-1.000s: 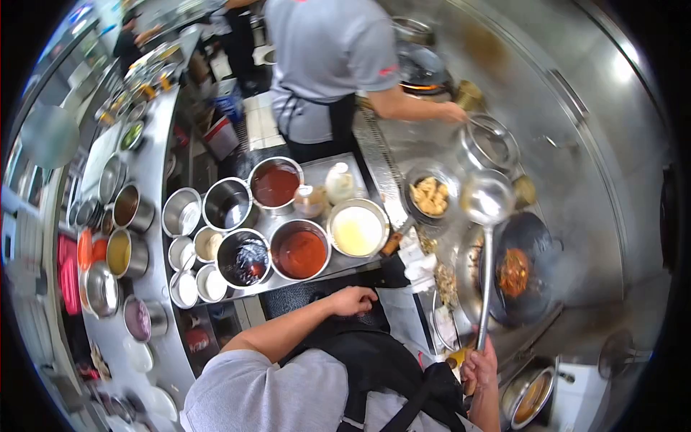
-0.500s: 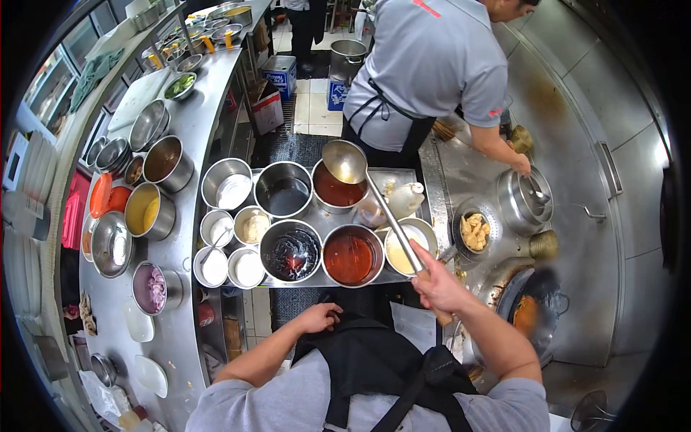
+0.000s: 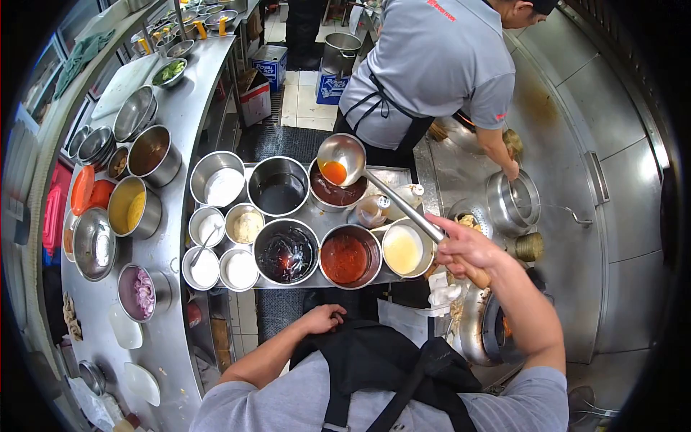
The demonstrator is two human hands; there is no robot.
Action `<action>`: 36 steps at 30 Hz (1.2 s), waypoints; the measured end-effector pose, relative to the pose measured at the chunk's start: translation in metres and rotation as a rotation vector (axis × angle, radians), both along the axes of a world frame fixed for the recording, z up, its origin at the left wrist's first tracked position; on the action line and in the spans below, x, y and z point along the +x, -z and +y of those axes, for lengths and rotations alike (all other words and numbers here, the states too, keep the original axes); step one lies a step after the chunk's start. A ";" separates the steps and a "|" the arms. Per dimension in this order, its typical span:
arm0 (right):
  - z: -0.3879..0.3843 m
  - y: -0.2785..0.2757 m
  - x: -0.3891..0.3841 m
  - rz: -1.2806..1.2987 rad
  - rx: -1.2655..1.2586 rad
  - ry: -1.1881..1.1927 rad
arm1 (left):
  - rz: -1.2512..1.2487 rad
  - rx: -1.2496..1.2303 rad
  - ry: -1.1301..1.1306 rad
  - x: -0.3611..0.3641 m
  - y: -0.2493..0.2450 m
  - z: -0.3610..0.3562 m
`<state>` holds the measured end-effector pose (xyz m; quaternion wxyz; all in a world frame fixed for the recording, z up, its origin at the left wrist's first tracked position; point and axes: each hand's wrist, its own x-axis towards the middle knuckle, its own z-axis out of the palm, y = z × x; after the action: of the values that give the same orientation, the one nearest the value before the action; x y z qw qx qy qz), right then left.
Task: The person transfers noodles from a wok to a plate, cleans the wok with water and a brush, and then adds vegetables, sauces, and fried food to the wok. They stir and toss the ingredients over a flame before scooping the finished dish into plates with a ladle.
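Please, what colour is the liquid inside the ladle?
The liquid in the ladle is bright orange; the head view shows it best.

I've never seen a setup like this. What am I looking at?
No robot here: these are a person's bare hands, seen by a camera on that person's head, looking forward and down. Every picture comes from it. The right hand grips a long-handled steel ladle with orange liquid in its bowl, above a steel pot of reddish-brown sauce. The left hand is loosely curled near the black apron. On the steel counter stand round containers with dark, red, pale yellow and white contents. Beyond, a co-worker in a grey shirt reaches rightward.
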<state>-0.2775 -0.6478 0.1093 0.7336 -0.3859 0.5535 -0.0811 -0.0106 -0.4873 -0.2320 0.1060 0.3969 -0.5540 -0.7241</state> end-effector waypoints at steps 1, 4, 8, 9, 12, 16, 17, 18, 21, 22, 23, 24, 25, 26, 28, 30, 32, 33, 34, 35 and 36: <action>0.006 0.000 -0.006 -0.117 0.055 0.109 | -0.008 -0.014 0.004 0.000 0.000 0.000; 0.037 0.011 -0.020 -0.407 0.101 0.235 | 0.030 0.062 -0.015 0.002 0.002 0.002; 0.063 0.026 -0.033 -0.699 0.140 0.323 | -0.043 0.133 0.086 0.004 -0.018 -0.012; 0.070 0.028 -0.037 -0.748 0.144 0.347 | -0.047 0.113 0.108 0.003 -0.022 -0.018; 0.103 0.039 -0.064 -0.845 0.128 0.424 | -0.035 0.105 0.175 -0.010 -0.040 -0.035; 0.191 0.033 -0.113 -0.895 0.006 0.638 | 0.031 0.170 0.264 -0.047 -0.056 -0.052; 0.219 0.025 -0.123 -0.895 -0.033 0.715 | 0.023 0.166 0.336 -0.058 -0.057 -0.057; 0.247 0.016 -0.131 -0.850 -0.105 0.803 | 0.063 0.222 0.310 -0.071 -0.057 -0.061; 0.323 -0.011 -0.150 -0.614 -0.276 1.071 | 0.171 0.211 0.291 -0.123 -0.048 -0.080; 0.342 -0.021 -0.156 -0.460 -0.313 1.145 | 0.207 0.144 0.244 -0.152 -0.052 -0.089; 0.357 -0.023 -0.170 -0.354 -0.346 1.192 | 0.244 0.080 0.187 -0.184 -0.059 -0.100; 0.369 -0.022 -0.183 -0.112 -0.397 1.191 | 0.321 0.066 0.173 -0.218 -0.050 -0.120; 0.378 -0.020 -0.196 0.126 -0.432 1.167 | 0.396 0.052 0.144 -0.252 -0.043 -0.142; 0.381 -0.019 -0.209 0.352 -0.369 1.156 | 0.348 0.034 0.022 -0.289 -0.053 -0.157; 0.388 -0.004 -0.247 0.641 -0.282 1.120 | 0.229 0.056 -0.194 -0.355 -0.063 -0.186; 0.406 0.037 -0.283 0.640 -0.311 1.190 | 0.126 0.140 -0.330 -0.406 -0.019 -0.220; 0.416 0.068 -0.311 0.710 -0.327 1.263 | 0.087 0.236 -0.433 -0.440 0.002 -0.230; 0.420 0.084 -0.314 0.787 -0.309 1.276 | 0.090 0.237 -0.425 -0.449 0.010 -0.232; 0.426 0.097 -0.318 0.903 -0.258 1.257 | 0.073 0.235 -0.469 -0.457 0.017 -0.235; 0.439 0.116 -0.325 0.898 -0.256 1.264 | 0.052 0.230 -0.510 -0.463 0.023 -0.238; 0.455 0.133 -0.331 1.026 -0.210 1.180 | 0.063 0.220 -0.565 -0.467 0.029 -0.240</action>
<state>-0.6082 -0.1926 -0.0242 0.1820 -0.0849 0.9255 -0.3210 -0.4778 -0.7278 -0.2610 0.2767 0.5216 -0.3362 -0.7337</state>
